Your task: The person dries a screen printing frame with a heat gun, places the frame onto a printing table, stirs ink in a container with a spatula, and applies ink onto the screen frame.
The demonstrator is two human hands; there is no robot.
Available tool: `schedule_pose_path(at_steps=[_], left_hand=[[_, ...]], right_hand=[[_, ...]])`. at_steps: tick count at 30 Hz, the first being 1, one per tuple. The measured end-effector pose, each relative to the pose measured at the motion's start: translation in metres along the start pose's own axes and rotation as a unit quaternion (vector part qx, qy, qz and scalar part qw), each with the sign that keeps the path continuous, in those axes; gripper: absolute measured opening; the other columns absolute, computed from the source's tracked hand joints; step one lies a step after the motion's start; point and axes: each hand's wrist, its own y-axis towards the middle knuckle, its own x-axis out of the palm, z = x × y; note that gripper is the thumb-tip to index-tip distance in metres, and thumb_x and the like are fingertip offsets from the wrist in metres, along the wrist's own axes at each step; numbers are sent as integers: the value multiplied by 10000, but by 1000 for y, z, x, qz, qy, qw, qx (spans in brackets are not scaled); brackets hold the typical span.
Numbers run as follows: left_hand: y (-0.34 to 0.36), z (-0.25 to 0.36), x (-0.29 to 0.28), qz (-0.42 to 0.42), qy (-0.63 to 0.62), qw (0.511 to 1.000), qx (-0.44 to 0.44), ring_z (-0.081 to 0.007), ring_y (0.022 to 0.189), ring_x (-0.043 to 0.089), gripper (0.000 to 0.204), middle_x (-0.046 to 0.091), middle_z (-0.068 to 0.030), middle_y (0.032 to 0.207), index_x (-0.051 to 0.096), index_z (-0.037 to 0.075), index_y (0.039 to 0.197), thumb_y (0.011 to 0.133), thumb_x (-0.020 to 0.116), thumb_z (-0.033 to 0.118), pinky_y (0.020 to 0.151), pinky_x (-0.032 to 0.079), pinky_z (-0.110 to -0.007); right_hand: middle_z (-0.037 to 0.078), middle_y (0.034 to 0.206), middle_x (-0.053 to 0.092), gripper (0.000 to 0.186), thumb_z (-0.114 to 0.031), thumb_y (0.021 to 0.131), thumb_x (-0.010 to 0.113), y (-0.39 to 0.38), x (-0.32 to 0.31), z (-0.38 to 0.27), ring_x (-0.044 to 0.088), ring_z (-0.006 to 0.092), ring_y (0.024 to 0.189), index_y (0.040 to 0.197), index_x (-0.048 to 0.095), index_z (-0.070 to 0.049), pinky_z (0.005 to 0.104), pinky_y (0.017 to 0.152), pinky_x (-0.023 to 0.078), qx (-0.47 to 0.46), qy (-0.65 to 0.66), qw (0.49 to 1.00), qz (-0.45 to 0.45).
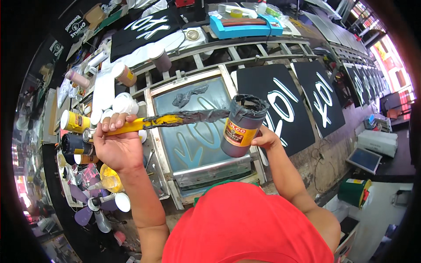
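My left hand (pixel 120 142) is closed round the yellow handle of an ink spatula (pixel 175 118), its blade coated in thick dark grey ink. Across from it my right hand (pixel 266 137) grips a plastic ink jar (pixel 234 147) with a yellow and red label and an ink-crusted rim. The spatula's far end meets the jar's side just under the rim; whether it touches or passes in front I cannot tell. Below both hands lies a screen printing frame (pixel 151 109), its mesh bearing a lettered stencil. A smear of dark ink (pixel 189 96) sits on the mesh, and a metal-edged squeegee (pixel 210 169) rests across its near end.
Black printed shirts (pixel 322 98) with white lettering lie on boards to the right. Ink tubs (pixel 74 121) crowd the left side, near a purple-bladed fan (pixel 92 204). A blue machine (pixel 245 27) stands at the back, behind a metal rail (pixel 219 55).
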Motion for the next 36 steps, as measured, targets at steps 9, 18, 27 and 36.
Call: schedule_pose_path(at_steps=[9,18,27,36], left_hand=[[0,-7,-18,92,-1,996,-16,-183,813,488,206,459,-28,792,447,130,820,1017,426,184,918,425,-439],[-5,-27,-39,164,-62,984,-41,-200,803,497,204,455,-34,784,439,116,830,1019,418,192,933,437,-447],[-4,-29,-33,177,-77,980,-40,-202,796,499,200,461,-35,778,444,117,812,1001,441,180,931,441,-458],[17,-15,-9,60,-46,997,-5,-188,792,490,182,463,-31,774,466,120,799,971,455,179,929,433,-442]], right_hand=[[153,1445,592,1035,-226,605,942,2,5,-5,557,263,1347,1492,468,21,415,1176,388,-27,-3,1000,5],[147,1433,602,1035,-184,580,940,2,13,-10,559,263,1342,1486,478,10,413,1180,379,-12,-23,999,35],[118,1403,618,994,-86,573,917,-2,8,-10,559,241,1328,1471,496,-14,409,1175,383,21,-65,996,66],[114,1359,632,959,-88,606,937,2,19,-21,556,212,1314,1447,486,9,370,1163,385,10,-165,981,101]])
